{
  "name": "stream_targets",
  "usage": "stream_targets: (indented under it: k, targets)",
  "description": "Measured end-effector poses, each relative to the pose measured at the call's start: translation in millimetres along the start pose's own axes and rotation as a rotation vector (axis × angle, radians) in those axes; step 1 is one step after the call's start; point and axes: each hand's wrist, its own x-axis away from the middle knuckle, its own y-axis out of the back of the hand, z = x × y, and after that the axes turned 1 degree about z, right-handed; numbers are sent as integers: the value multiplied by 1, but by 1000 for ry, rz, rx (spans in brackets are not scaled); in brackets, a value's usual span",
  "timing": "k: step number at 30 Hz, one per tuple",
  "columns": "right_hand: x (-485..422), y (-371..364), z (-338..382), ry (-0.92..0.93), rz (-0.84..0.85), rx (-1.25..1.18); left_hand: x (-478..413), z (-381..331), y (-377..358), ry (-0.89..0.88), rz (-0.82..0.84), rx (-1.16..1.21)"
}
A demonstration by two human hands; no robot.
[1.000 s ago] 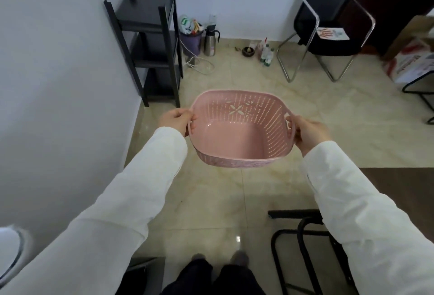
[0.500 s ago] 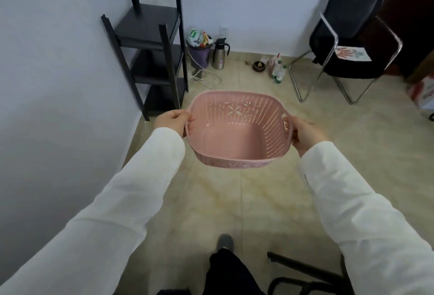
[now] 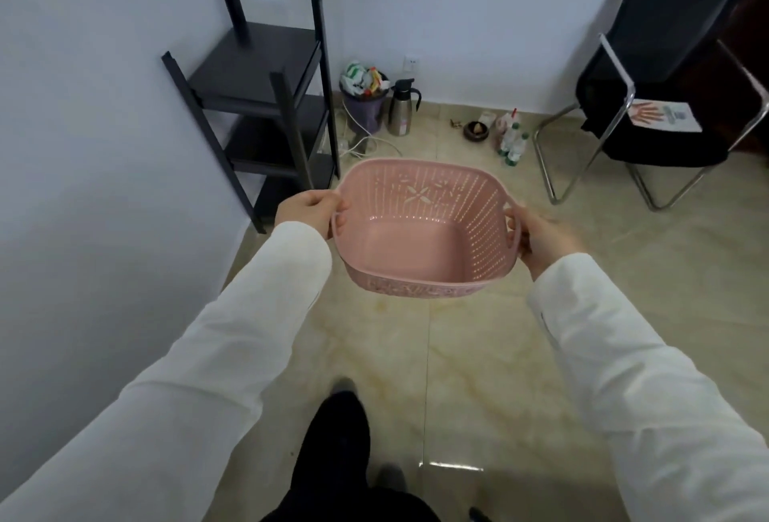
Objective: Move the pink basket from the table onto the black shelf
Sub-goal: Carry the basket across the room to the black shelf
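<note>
The pink basket [image 3: 420,238] is empty, with slotted sides, and hangs in the air in front of me over the tiled floor. My left hand [image 3: 310,211] grips its left handle and my right hand [image 3: 541,236] grips its right handle. The black shelf [image 3: 266,64] stands against the left wall, ahead and to the left of the basket, with three tiers; its top board is bare. The basket's far rim sits in front of the shelf's lowest tier in this view.
A full waste bin [image 3: 366,99] and a steel thermos jug [image 3: 400,107] stand beside the shelf, with white cables on the floor. Small bottles [image 3: 512,143] and a bowl lie by the wall. A black chair [image 3: 649,114] is at the right. My legs show below.
I have walked forward: the shelf and back wall are closer and lower in view. The chair frame near my feet has dropped out of sight. Both hands keep their hold on the basket.
</note>
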Motion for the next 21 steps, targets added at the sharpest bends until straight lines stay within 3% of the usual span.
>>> stream_targets:
  k: [21]
  targets:
    - [-211, -129, 99, -10, -105, 63, -244, -116, -61, 15, 72, 20]
